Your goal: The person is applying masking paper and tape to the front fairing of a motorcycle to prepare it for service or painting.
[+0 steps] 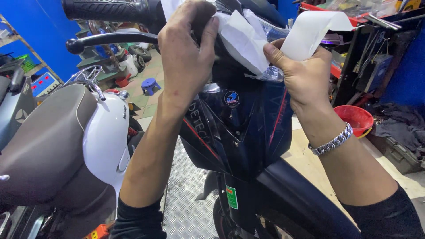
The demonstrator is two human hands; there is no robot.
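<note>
Right now the white paper point(241, 37) sits crumpled against the top front of the dark motorcycle point(241, 128), just below the handlebar, with some clear plastic wrap point(271, 73) bunched beneath it. Your left hand point(186, 53) presses down over the left part of the paper, fingers curled closed on it, seemingly to keep the sheet pinned to the bodywork. Your right hand point(301, 75), with a silver bracelet point(332, 141) on the wrist, has its grip pinched shut on a white strip point(312, 28) of the paper between thumb and fingers, holding it up and to the right, as if to keep it taut and clear of the panel. Above your left hand run the black handlebar grip point(106, 9) and the brake lever point(110, 40). To your left stands a white scooter with a brown seat point(40, 141). Under the motorcycle lies a ribbed metal plate point(186, 186); a red bucket point(354, 118) stands on the floor to the right, a small blue stool point(150, 85) farther back, with cluttered shelves and blue walls point(40, 26) around the workshop.
</note>
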